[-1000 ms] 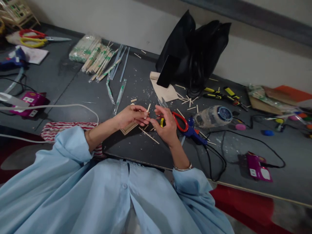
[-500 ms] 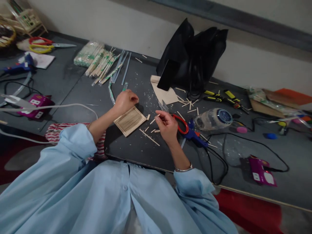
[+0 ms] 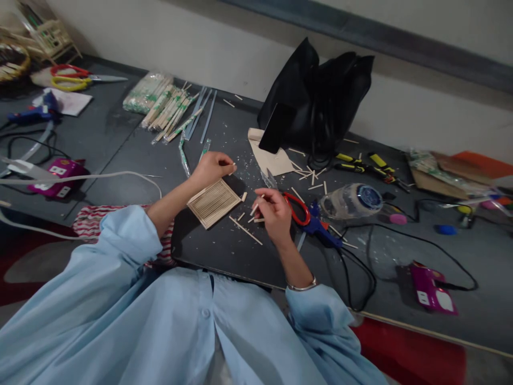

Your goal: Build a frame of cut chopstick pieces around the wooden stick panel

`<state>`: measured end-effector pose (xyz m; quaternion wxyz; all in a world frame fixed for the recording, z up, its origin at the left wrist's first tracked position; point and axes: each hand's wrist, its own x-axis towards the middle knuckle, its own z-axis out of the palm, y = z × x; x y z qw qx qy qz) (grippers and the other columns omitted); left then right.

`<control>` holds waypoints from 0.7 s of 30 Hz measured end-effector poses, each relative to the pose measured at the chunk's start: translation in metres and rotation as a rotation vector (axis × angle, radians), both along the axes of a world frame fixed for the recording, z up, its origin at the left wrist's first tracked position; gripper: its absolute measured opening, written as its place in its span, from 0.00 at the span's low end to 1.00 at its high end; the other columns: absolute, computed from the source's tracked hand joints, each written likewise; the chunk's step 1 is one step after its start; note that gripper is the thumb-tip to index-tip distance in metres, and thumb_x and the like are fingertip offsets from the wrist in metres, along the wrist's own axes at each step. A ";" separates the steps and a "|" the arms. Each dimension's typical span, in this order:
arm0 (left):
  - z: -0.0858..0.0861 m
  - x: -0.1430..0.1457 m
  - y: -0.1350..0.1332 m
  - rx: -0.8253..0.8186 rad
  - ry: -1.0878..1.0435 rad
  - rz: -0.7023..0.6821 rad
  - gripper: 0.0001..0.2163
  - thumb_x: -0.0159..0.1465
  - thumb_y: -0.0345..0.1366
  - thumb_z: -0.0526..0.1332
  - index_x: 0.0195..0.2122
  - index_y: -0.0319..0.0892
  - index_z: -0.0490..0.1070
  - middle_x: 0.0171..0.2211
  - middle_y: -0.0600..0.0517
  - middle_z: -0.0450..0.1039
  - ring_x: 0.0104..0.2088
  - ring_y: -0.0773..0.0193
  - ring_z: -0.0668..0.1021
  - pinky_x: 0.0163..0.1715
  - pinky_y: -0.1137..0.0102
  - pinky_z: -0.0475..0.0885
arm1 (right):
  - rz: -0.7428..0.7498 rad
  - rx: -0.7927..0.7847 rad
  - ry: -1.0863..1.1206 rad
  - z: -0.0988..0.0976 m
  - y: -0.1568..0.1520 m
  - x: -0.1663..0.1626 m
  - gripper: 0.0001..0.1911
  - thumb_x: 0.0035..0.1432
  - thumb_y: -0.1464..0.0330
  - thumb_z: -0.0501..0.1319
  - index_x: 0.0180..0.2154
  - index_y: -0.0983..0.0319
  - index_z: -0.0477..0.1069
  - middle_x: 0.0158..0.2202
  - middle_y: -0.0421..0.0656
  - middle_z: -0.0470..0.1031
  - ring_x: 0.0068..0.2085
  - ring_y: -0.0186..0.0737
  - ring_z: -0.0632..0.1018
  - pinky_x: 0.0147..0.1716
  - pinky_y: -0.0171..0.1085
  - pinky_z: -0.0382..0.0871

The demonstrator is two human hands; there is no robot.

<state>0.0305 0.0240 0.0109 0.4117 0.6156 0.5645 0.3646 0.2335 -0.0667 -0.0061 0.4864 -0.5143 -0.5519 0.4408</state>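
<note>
My left hand is closed in a pinch over the far edge of a small framed panel of thin wooden sticks. A tiny pale bit shows at its fingertips, too small to name. My right hand, fingers curled, grips a short wooden stick between thumb and fingers. Under and beside that hand lie cut stick pieces, among them a longer stick. One short stub rests by the panel's right corner. Red-handled scissors lie just right of my right hand, blades pointing away.
A blue glue gun and a clear plastic jar are on the right. Behind stand a black bag and a phone. Wrapped sticks lie back left. Purple power boxes with cables flank the work area.
My left hand has shifted slightly right and nearer, its fingertips now pinched together. My right hand has tilted down closer to the loose stick pieces, still with a stick in it.
</note>
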 end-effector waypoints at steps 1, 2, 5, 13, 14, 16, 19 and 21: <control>0.004 0.002 -0.006 -0.082 -0.244 -0.018 0.04 0.59 0.33 0.67 0.29 0.37 0.77 0.23 0.53 0.72 0.25 0.69 0.71 0.31 0.70 0.67 | 0.027 -0.078 0.120 0.001 0.000 -0.001 0.08 0.56 0.63 0.61 0.38 0.58 0.71 0.25 0.35 0.72 0.22 0.32 0.70 0.19 0.32 0.62; 0.008 0.005 -0.014 -0.159 -0.463 -0.042 0.04 0.59 0.33 0.67 0.30 0.38 0.77 0.23 0.55 0.71 0.23 0.71 0.71 0.30 0.71 0.67 | 0.060 -0.147 0.224 0.002 -0.001 -0.002 0.07 0.55 0.63 0.60 0.36 0.57 0.69 0.23 0.34 0.69 0.21 0.31 0.68 0.17 0.31 0.59; 0.012 0.015 -0.036 -0.379 -0.837 -0.058 0.04 0.56 0.31 0.70 0.30 0.38 0.77 0.22 0.56 0.71 0.22 0.73 0.72 0.28 0.74 0.68 | 0.088 -0.192 0.333 0.004 -0.003 -0.006 0.07 0.53 0.64 0.62 0.34 0.57 0.67 0.21 0.31 0.62 0.18 0.28 0.61 0.16 0.29 0.50; -0.004 0.029 -0.057 -0.535 -0.924 -0.121 0.11 0.48 0.35 0.76 0.28 0.37 0.77 0.21 0.56 0.72 0.22 0.73 0.72 0.26 0.75 0.67 | -0.023 0.210 -0.275 0.007 -0.008 -0.005 0.24 0.54 0.62 0.69 0.53 0.57 0.73 0.23 0.30 0.57 0.24 0.30 0.61 0.28 0.33 0.60; -0.006 0.030 -0.058 -0.525 -0.919 -0.136 0.12 0.48 0.35 0.77 0.28 0.37 0.77 0.21 0.56 0.72 0.22 0.73 0.72 0.26 0.75 0.67 | -0.026 0.233 -0.314 0.007 -0.007 -0.004 0.23 0.54 0.62 0.69 0.52 0.57 0.74 0.23 0.30 0.57 0.25 0.30 0.61 0.29 0.33 0.60; -0.007 0.031 -0.059 -0.519 -0.903 -0.155 0.12 0.47 0.36 0.77 0.27 0.37 0.77 0.22 0.56 0.72 0.22 0.74 0.72 0.26 0.75 0.67 | -0.014 0.256 -0.366 0.005 -0.006 -0.002 0.20 0.56 0.62 0.68 0.50 0.58 0.76 0.23 0.30 0.57 0.25 0.30 0.61 0.30 0.34 0.60; -0.008 0.032 -0.060 -0.524 -0.894 -0.179 0.13 0.47 0.36 0.77 0.27 0.36 0.77 0.22 0.56 0.72 0.22 0.74 0.71 0.26 0.75 0.66 | 0.015 0.250 -0.399 0.002 -0.005 0.000 0.18 0.57 0.63 0.67 0.50 0.58 0.77 0.23 0.31 0.58 0.25 0.30 0.61 0.29 0.33 0.60; -0.008 0.031 -0.060 -0.532 -0.897 -0.199 0.14 0.46 0.38 0.78 0.28 0.36 0.77 0.22 0.56 0.72 0.22 0.73 0.72 0.26 0.74 0.67 | 0.034 0.243 -0.400 0.002 -0.005 0.002 0.18 0.57 0.63 0.66 0.50 0.58 0.77 0.23 0.31 0.58 0.24 0.30 0.61 0.29 0.33 0.59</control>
